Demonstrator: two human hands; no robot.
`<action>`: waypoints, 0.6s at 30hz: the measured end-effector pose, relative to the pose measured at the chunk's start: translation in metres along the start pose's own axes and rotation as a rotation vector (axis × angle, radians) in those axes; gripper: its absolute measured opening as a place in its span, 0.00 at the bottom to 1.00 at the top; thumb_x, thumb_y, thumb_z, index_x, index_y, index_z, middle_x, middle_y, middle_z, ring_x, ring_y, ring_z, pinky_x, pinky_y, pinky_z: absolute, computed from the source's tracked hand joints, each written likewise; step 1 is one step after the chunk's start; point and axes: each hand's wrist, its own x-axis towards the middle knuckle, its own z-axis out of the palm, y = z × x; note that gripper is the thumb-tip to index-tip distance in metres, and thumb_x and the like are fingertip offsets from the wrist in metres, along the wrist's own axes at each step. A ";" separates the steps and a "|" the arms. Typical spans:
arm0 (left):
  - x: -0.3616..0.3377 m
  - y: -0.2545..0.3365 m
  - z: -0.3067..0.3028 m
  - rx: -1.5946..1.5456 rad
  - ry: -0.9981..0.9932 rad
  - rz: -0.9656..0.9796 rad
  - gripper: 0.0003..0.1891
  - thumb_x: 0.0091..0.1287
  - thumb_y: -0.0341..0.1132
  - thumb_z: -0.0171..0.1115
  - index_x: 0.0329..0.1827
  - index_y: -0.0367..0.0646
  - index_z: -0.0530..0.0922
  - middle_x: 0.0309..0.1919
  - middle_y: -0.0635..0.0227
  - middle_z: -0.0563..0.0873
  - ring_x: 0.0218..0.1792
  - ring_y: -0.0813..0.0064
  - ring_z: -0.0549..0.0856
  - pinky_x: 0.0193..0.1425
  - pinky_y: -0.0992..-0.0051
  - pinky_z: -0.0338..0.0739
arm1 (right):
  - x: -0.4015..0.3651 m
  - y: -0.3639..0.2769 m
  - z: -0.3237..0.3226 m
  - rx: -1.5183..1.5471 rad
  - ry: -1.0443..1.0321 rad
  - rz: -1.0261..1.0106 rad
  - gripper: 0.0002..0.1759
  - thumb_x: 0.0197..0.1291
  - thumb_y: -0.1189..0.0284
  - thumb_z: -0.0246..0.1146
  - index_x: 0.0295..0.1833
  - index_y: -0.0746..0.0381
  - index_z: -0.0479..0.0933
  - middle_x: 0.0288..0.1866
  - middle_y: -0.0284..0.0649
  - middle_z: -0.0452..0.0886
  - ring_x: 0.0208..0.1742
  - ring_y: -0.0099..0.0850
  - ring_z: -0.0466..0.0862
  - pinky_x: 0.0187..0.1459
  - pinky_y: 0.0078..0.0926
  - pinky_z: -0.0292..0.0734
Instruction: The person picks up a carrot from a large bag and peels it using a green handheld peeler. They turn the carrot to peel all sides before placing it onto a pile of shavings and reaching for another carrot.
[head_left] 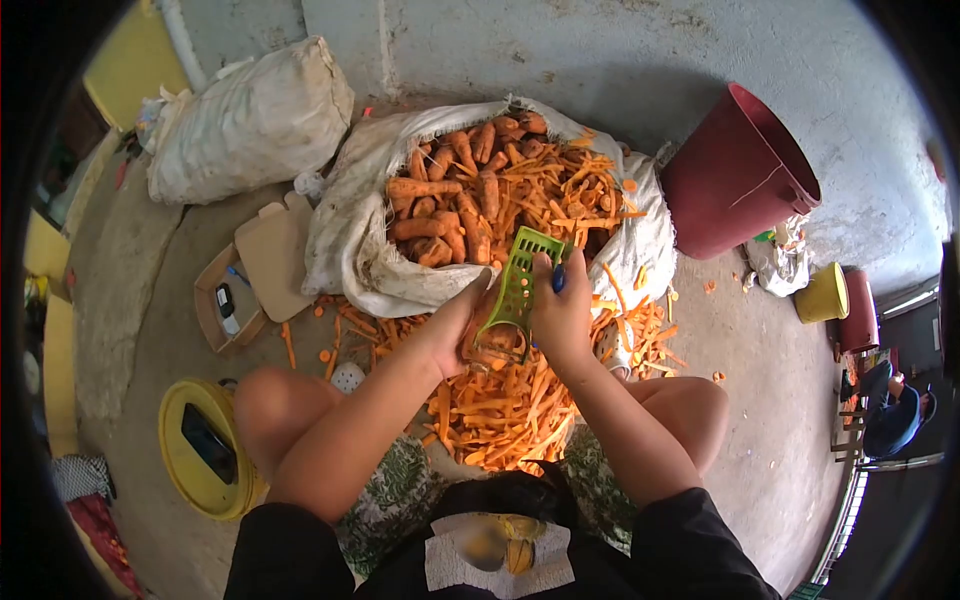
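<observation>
A green slotted plastic tool is held tilted between my hands, above a heap of orange carrot strips. My left hand is closed around its lower left side, near the rounded end. On the other side my right hand is closed, with a blue-handled tool showing by the thumb; its working end is hard to make out. The right thumb lies along the green tool's edge. Behind both hands, an open white sack holds whole carrots and more cut strips.
A stuffed white sack lies at back left, near an open cardboard box. A phone rests on a yellow bucket. The red bucket leans by the wall. A person sits far right.
</observation>
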 end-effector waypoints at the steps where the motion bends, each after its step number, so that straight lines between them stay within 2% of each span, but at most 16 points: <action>1: -0.001 0.000 0.001 -0.064 0.009 -0.016 0.18 0.69 0.48 0.41 0.50 0.44 0.71 0.39 0.68 0.81 0.36 0.74 0.82 0.38 0.72 0.80 | 0.000 0.001 -0.001 -0.031 -0.001 -0.012 0.09 0.62 0.72 0.52 0.42 0.68 0.65 0.26 0.43 0.73 0.25 0.26 0.73 0.26 0.26 0.67; 5: 0.009 -0.007 -0.002 -0.090 0.039 -0.028 0.18 0.69 0.46 0.40 0.50 0.44 0.71 0.39 0.67 0.81 0.37 0.72 0.82 0.39 0.69 0.80 | -0.004 0.000 -0.002 0.003 -0.022 0.035 0.10 0.62 0.72 0.52 0.43 0.68 0.65 0.25 0.43 0.74 0.25 0.26 0.74 0.26 0.26 0.67; 8: 0.009 -0.007 0.002 -0.057 0.066 -0.032 0.17 0.69 0.45 0.39 0.49 0.44 0.71 0.38 0.66 0.81 0.37 0.71 0.83 0.39 0.67 0.81 | -0.009 -0.011 -0.002 -0.079 -0.028 0.039 0.10 0.62 0.72 0.52 0.43 0.68 0.65 0.24 0.45 0.74 0.23 0.30 0.73 0.26 0.28 0.67; 10: 0.012 -0.009 0.001 0.022 0.100 -0.043 0.17 0.69 0.44 0.38 0.48 0.43 0.71 0.38 0.66 0.81 0.38 0.71 0.83 0.40 0.66 0.81 | -0.009 -0.002 0.000 -0.122 0.055 -0.060 0.10 0.62 0.72 0.52 0.43 0.68 0.66 0.22 0.47 0.74 0.21 0.35 0.73 0.25 0.30 0.67; 13: 0.018 -0.011 0.002 -0.021 0.086 -0.057 0.17 0.69 0.43 0.37 0.48 0.43 0.71 0.38 0.65 0.81 0.37 0.71 0.83 0.39 0.66 0.81 | -0.007 0.000 -0.005 -0.216 0.070 -0.024 0.10 0.62 0.71 0.52 0.43 0.68 0.66 0.22 0.49 0.73 0.20 0.39 0.72 0.25 0.31 0.67; 18: 0.020 -0.013 0.006 -0.110 0.105 -0.042 0.16 0.70 0.41 0.36 0.47 0.43 0.71 0.38 0.65 0.80 0.37 0.71 0.82 0.39 0.68 0.80 | -0.001 0.009 -0.008 -0.255 0.056 0.017 0.11 0.62 0.70 0.52 0.40 0.68 0.65 0.20 0.47 0.71 0.19 0.37 0.72 0.24 0.31 0.66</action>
